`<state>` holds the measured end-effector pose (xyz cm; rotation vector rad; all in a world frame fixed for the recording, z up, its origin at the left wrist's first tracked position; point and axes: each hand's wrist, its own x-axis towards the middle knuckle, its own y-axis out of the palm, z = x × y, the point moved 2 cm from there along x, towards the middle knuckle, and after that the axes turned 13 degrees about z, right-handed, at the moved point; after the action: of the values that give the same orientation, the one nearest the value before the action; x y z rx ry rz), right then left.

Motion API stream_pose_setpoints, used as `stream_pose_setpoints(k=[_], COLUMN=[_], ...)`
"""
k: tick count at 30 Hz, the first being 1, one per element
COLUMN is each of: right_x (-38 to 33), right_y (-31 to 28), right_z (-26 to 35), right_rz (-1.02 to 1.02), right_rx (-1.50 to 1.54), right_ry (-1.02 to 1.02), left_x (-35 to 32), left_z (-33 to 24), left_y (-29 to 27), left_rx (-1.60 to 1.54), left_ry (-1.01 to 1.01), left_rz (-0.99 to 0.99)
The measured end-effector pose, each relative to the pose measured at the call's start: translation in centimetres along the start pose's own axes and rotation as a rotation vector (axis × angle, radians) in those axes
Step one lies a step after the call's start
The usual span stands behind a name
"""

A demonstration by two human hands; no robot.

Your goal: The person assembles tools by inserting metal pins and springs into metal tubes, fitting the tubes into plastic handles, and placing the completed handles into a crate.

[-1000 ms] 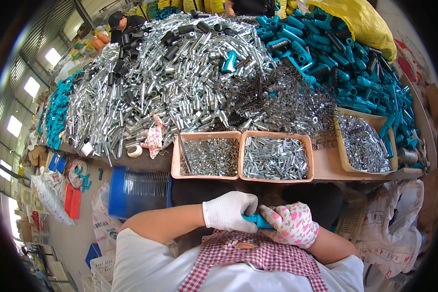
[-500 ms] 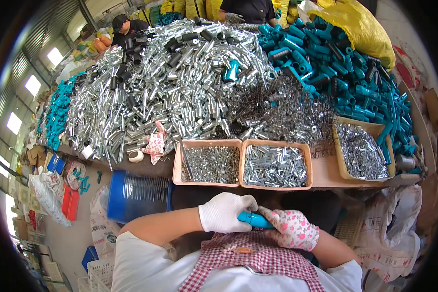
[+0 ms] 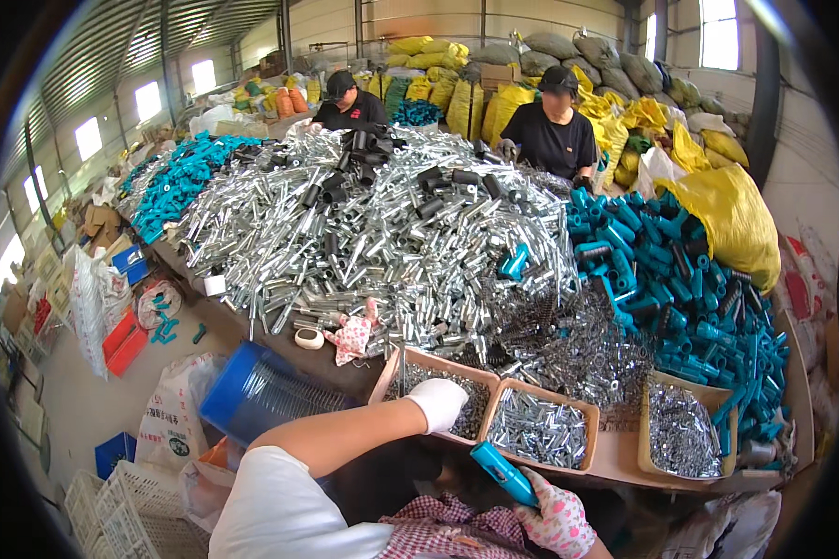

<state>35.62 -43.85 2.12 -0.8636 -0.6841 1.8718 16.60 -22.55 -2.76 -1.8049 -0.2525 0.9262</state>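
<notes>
My right hand (image 3: pixel 559 522), in a white glove with pink flowers, is closed round the lower end of a teal cylindrical plastic sleeve (image 3: pixel 502 471). The sleeve tilts up to the left, its far end showing a dark opening. My left hand (image 3: pixel 441 404), in a plain white glove, reaches over the left tray (image 3: pixel 384 380), which holds small metal pieces (image 3: pixel 471 408). Its fingers are folded or hidden from view, so their grip does not show. Right beside it stands a second tray (image 3: pixel 589 438) of short metal pins (image 3: pixel 537 425).
A third tray (image 3: pixel 645 438) of small metal parts stands at the right. Behind lie heaps of silver tubes (image 3: pixel 364 233), dark springs (image 3: pixel 569 335) and teal handles (image 3: pixel 708 326). A blue bin (image 3: pixel 238 391) of thin rods is at left. Two people (image 3: pixel 552 130) (image 3: pixel 350 104) work across the table.
My left hand has left the teal sleeve and moved forward over the left tray. My right hand keeps the sleeve, now lower in view. The view has tilted up, showing more of the hall.
</notes>
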Motion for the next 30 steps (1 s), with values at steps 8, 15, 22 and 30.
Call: stream_pose_setpoints(k=[8, 15, 22, 30], right_x=[1.2, 2.3, 1.4, 1.2], right_y=[-0.9, -0.2, 0.0, 0.2], right_z=[0.0, 0.0, 0.6, -1.1], right_rz=[-0.148, -0.191, -0.07, 0.293], right_rx=[-0.079, -0.318, -0.317, 0.259], right_ry=[0.045, -0.041, 0.002, -0.154], left_x=[-1.8, -5.9, -6.4, -8.3], left_z=[0.4, -4.9, -6.5, -6.4], left_y=[-0.8, -2.3, 0.3, 1.6], left_rx=[-0.389, -0.458, -0.265, 0.217], left_ry=[0.212, 0.71, 0.666, 0.916], left_rz=[-0.521, -0.571, -0.452, -0.575])
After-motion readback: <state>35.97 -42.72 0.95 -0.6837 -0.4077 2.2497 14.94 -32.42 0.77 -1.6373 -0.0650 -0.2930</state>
